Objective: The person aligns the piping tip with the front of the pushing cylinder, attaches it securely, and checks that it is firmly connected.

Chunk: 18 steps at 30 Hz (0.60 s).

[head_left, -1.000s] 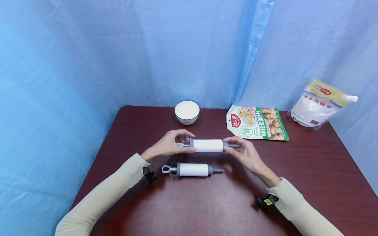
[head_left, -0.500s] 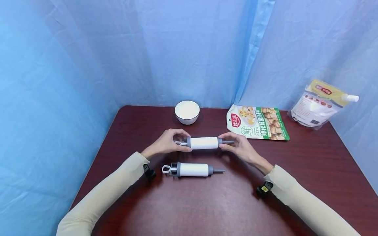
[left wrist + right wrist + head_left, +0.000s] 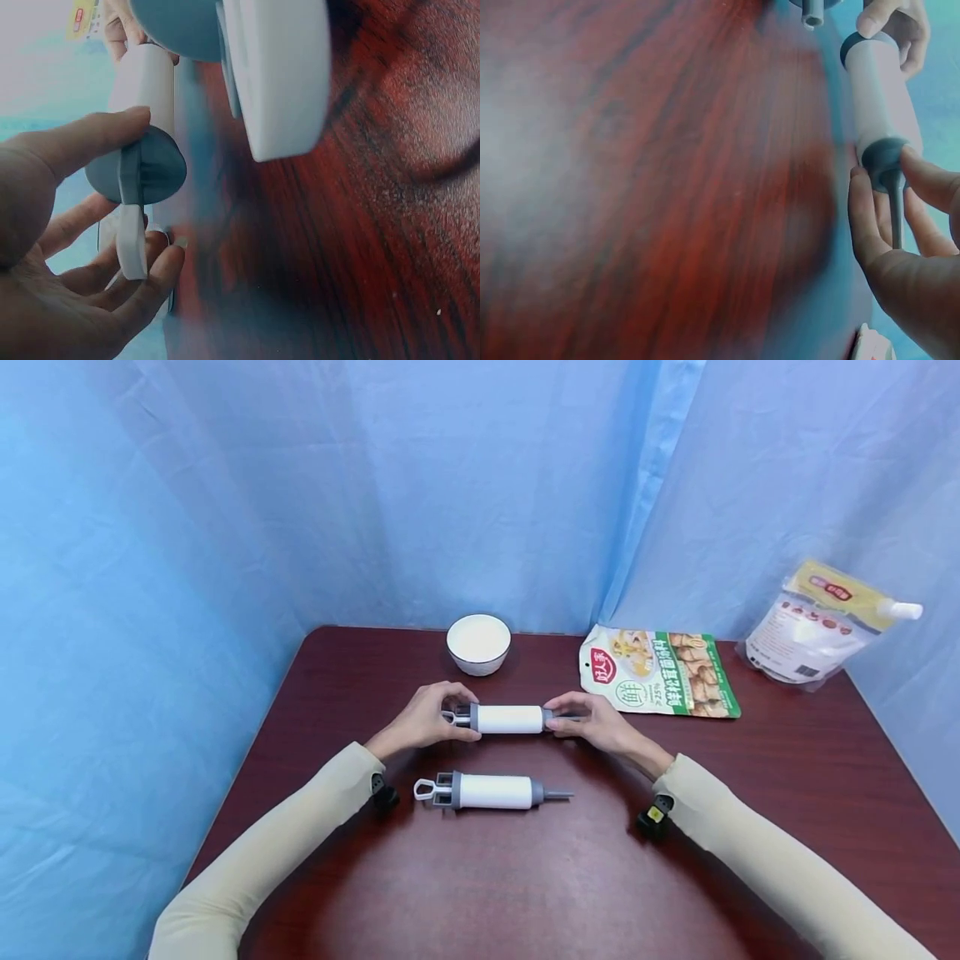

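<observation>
In the head view a white-barrelled syringe [image 3: 510, 719] with grey ends lies crosswise between both hands, at or just above the table. My left hand [image 3: 429, 717] holds its grey collar at the loop-handle end, thumb on the near side. At the nozzle end my right hand [image 3: 596, 723] pinches the grey cap between thumb and fingers; the thin nozzle [image 3: 897, 214] points back toward the palm in the right wrist view. A second syringe [image 3: 495, 792] of the same kind lies nearer on the table, parallel to the first, its loop handle to the left.
A white bowl [image 3: 478, 645] stands at the far edge of the dark red table [image 3: 480, 877]. To its right lies a green and white food packet [image 3: 660, 672]. A spouted clear pouch [image 3: 817, 627] stands at the far right corner. Blue curtains [image 3: 480, 493] hang behind.
Both hands have moved the held syringe left and slightly away, and it appears lower, nearer the table. The second syringe, bowl, packet and pouch stay put.
</observation>
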### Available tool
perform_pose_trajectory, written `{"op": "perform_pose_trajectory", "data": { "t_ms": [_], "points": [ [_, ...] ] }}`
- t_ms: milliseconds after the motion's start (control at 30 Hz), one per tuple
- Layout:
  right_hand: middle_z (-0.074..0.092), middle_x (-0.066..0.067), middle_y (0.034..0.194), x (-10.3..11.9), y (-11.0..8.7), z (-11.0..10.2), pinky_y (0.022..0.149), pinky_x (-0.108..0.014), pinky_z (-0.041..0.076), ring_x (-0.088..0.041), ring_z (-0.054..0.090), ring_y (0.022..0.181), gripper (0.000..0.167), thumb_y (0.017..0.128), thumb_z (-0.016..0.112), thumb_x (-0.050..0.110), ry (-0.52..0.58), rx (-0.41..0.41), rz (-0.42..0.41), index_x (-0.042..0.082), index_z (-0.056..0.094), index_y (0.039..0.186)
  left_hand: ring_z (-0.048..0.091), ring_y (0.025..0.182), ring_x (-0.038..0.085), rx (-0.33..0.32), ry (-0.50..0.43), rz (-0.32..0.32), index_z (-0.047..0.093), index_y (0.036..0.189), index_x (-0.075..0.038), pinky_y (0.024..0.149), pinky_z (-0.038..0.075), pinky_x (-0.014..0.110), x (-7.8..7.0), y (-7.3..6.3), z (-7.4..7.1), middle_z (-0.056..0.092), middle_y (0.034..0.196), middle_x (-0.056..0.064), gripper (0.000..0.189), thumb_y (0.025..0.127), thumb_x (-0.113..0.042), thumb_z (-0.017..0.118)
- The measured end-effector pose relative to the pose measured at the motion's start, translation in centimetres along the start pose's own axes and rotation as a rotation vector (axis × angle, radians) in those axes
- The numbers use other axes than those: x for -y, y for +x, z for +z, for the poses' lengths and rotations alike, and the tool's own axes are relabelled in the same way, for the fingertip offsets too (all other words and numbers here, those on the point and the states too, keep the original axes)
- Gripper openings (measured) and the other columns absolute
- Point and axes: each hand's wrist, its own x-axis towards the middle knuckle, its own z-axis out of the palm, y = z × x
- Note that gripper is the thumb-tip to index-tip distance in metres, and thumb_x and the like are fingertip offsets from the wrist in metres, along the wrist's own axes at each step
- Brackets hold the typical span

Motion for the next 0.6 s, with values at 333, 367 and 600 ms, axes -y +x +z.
{"op": "perform_pose_trajectory", "data": {
  "t_ms": [333,367,600],
  "points": [
    [0.068,-0.007,0.108,0.1,1.1,0.0,0.083,-0.034,0.064,-0.01,0.074,0.088,0.042,0.096,0.075,0.007,0.02,0.025,0.057,-0.009,0.062,0.132,0.065,0.108,0.027,0.004,0.032,-0.043,0.072,0.119,-0.013,0.097,0.053,0.043,0.5,0.1,0.2,0.073,0.119,0.009,0.049,0.077,-0.025,0.094],
    [0.068,-0.006,0.108,0.1,1.2,0.0,0.083,-0.035,0.064,-0.01,0.074,0.088,0.042,0.096,0.075,0.008,0.026,0.029,0.067,-0.009,0.062,0.132,0.065,0.108,0.027,0.005,0.031,-0.046,0.072,0.119,-0.013,0.097,0.053,0.043,0.5,0.1,0.2,0.073,0.119,0.009,0.049,0.077,-0.025,0.094],
    [0.07,-0.003,0.103,0.3,1.6,-0.3,0.084,-0.035,0.064,-0.014,0.078,0.091,0.043,0.096,0.075,0.009,0.044,0.049,0.11,-0.008,0.061,0.133,0.065,0.107,0.027,0.005,0.029,-0.047,0.072,0.12,-0.014,0.096,0.052,0.042,0.9,0.1,0.2,0.073,0.119,0.009,0.049,0.078,-0.026,0.094]
  ]
}}
